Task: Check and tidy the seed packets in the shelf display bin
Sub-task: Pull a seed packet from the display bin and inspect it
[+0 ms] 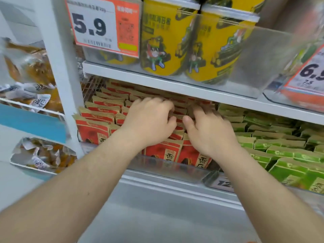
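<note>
Head view. Store shelving fills the frame: a white upright post (59, 71) at left and a white upper shelf (175, 85) running from centre to right. On that shelf stand yellow tubs (164, 42) printed with a cartoon figure, with a "5.9" price tag (103, 25) hanging in front at left and a "6.9" price tag (310, 71) at the right edge. Below the shelf sits the display bin, fronted by a clear plastic lip (164, 166). Red seed packets (100, 116) stand upright in rows across its left and centre part; green seed packets (273, 148) fill the part just beside them at right. Both bare forearms reach in from the near edge. The left hand (149, 120) lies palm-down on the tops of the red packets, fingers curled down into the rows; whether any single packet is gripped cannot be told. The right hand (208, 130), close beside it with the thumbs nearly meeting, has its fingers bent down among the red packets near the green section; the fingertips are blurred and its hold cannot be told. Far left, clear trays hold bagged orange snacks (31, 67).
</note>
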Demonstrator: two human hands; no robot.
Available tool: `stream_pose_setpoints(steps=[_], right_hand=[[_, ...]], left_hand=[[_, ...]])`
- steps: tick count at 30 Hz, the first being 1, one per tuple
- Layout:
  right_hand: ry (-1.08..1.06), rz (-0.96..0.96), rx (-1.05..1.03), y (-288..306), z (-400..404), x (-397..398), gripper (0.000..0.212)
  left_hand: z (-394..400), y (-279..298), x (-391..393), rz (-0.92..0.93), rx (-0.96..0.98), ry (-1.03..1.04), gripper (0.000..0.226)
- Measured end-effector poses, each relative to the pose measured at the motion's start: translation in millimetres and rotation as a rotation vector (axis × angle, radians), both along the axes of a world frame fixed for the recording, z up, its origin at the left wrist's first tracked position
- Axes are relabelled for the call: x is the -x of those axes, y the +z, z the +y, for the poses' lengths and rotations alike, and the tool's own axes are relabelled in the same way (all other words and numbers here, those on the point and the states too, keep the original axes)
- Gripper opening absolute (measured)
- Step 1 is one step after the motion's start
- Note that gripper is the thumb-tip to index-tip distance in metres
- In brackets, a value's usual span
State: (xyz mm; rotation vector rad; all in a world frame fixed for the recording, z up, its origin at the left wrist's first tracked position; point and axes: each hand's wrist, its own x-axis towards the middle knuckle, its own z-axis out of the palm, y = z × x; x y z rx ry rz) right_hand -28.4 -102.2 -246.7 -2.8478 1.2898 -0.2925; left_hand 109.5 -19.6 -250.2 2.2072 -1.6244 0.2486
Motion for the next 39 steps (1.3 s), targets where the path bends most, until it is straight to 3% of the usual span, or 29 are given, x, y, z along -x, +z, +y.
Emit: stream_pose_setpoints(steps=[6, 11, 18, 22, 28, 32, 36, 39], right_hand=[[-0.052, 0.094, 0.007, 15.2, 17.7, -0.8, 0.048], [0.015, 0.061, 0.005, 21.8, 52.0, -5.9, 0.051], [0.136, 0.016, -0.064, 21.5, 71.9, -23.7, 0.055], [0.24, -0.024, -0.106, 29.4, 66.9, -64.2, 0.055], [0.256, 0.095, -0.256, 32.8, 53.9, -149.3, 0.063], [0.219, 0.126, -0.383, 30.0, 47.4, -163.4, 0.056], [0.271, 0.166, -0.266, 21.0, 45.2, -161.5, 0.056], [0.278, 0.139, -0.278, 21.1, 43.6, -159.5, 0.037]], left_hand=[[38.2, 9.9, -15.8, 0.067, 0.032, 0.015, 0.028], [88.1, 11.7, -41.3, 0.167, 0.126, 0.13, 0.022], [102.4, 10.8, -58.0, 0.27, 0.147, 0.14, 0.019], [108.6, -0.3, -71.5, 0.313, 0.168, 0.179, 0.019], [107.9, 0.2, -88.6, 0.309, 0.3, 0.182, 0.025], [110.5, -7.1, -91.7, 0.312, 0.29, 0.152, 0.026], [115.1, -21.3, -92.4, 0.285, 0.331, 0.107, 0.025], [114.3, -24.2, -95.7, 0.275, 0.41, 0.103, 0.023]])
